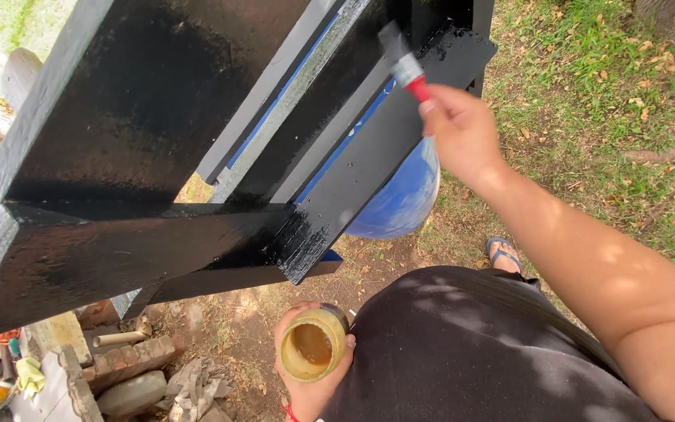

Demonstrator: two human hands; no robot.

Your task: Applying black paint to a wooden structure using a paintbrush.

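— What are you holding down there by your belly?

— My left hand (pixel 312 373) is wrapping around a small open jar (pixel 313 344), fingers closed on its sides from underneath. The jar is sitting well below the black frame (pixel 150 156), close against my dark shirt (pixel 462 352).

— What's in it?

— A brownish, murky liquid is lying in the bottom, and the inner walls are looking smeared yellow-tan. I can't tell exactly what the liquid is. There's no lid on it.

— And the other hand?

— My right hand (pixel 458 129) is gripping a paintbrush (pixel 404 62) by its red handle, fingers shut tight around it. The bristles are pointing up and pressing against the upper end of the black frame, where the paint is shining wet.

— Any other containers about?

— A big blue barrel (pixel 400 199) is showing just behind and under the black frame, right beside its lower slanted board; its inside is hidden from me. Far below the frame, toward the left corner, some bricks (pixel 130 359) and a pale stone are lying on the ground, with a few colourful bottles (pixel 5 367) next to them; they're too small for me to say what they're holding.

— Where are you standing?

— My foot in a blue sandal (pixel 503 254) is resting on bare dirt right of the barrel, with grass and dry leaves (pixel 603 94) spreading out past the frame.
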